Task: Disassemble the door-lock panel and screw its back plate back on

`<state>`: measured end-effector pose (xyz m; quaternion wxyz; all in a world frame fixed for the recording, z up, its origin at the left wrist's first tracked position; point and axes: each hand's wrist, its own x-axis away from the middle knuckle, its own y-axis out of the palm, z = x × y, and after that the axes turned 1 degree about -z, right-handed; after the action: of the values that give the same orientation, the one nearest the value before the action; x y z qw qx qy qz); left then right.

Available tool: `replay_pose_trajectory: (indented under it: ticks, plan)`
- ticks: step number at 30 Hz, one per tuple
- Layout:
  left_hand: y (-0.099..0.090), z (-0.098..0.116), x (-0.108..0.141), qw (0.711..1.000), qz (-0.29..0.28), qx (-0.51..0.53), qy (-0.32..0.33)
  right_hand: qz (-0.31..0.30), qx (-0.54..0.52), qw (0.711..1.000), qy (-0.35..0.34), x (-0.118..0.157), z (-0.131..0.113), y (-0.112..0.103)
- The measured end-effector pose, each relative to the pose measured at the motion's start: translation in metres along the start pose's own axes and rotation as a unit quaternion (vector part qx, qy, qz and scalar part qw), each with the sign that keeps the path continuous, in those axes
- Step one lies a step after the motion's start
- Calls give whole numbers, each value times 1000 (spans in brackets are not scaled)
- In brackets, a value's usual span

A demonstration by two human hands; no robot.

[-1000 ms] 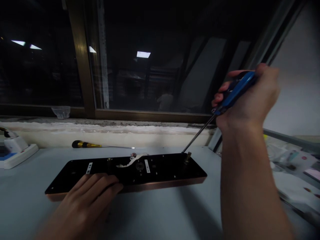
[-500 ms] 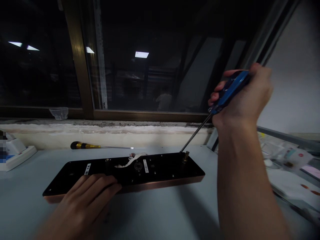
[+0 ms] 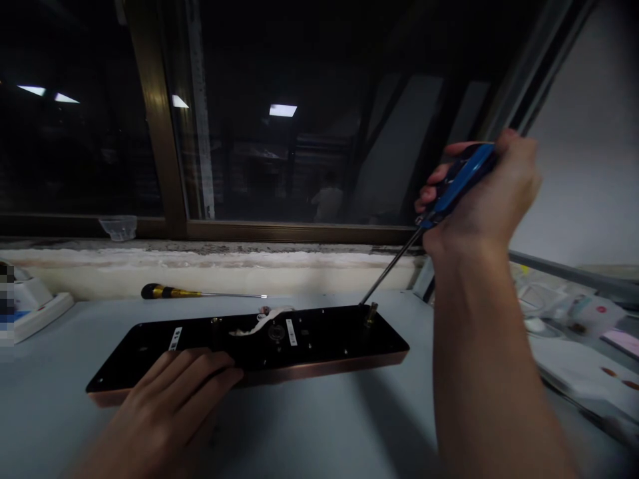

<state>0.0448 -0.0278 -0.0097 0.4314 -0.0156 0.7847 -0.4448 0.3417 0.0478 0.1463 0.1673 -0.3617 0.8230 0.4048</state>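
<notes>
Dark window (image 3: 279, 159) behind pale worktop (image 3: 304, 426) | left hand (image 3: 174, 399) presses black panel (image 3: 319, 332); right hand (image 3: 484, 186) grips blue-handled screwdriver (image 3: 459, 183) | yellow-black screwdriver (image 3: 172, 291) behind panel

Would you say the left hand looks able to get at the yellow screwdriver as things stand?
Probably yes: the yellow screwdriver lies uncovered behind the panel, with only the panel between. The left hand rests on the panel's near edge and would have to come over it.
</notes>
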Motion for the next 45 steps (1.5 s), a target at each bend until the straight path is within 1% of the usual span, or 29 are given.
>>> replay_pose_trajectory:
  ticks: [6, 14, 22, 28, 35, 38, 43, 45]
  plan:
    - [0, 1, 1, 1000, -8, 4, -11, 2, 2, 1000, 2, 0, 0, -1]
    - [-2, 2, -1, 1000, -5, 8, -12, 2, -6, 1000, -1, 0, -1, -1]
    - [-1, 2, 1, 1000, -12, 9, -16, -15, -12, 1000, 8, 2, -2, -1]
    - [0, 0, 4, 1000, -17, -9, -6, -62, -16, 998, 26, 5, -6, 1]
    - [-2, 1, 1, 1000, -11, -1, -13, -148, -48, 987, 24, 8, -5, 1]
    - [-2, 1, 1, 1000, -5, 2, -11, -177, -56, 982, 20, 8, -5, 1]
    - [-3, 3, 0, 1000, -14, 6, -20, -208, -74, 975, 21, 10, -7, 1]
    - [-4, 4, 0, 1000, -15, 8, -20, -205, -66, 976, 14, 11, -5, 2]
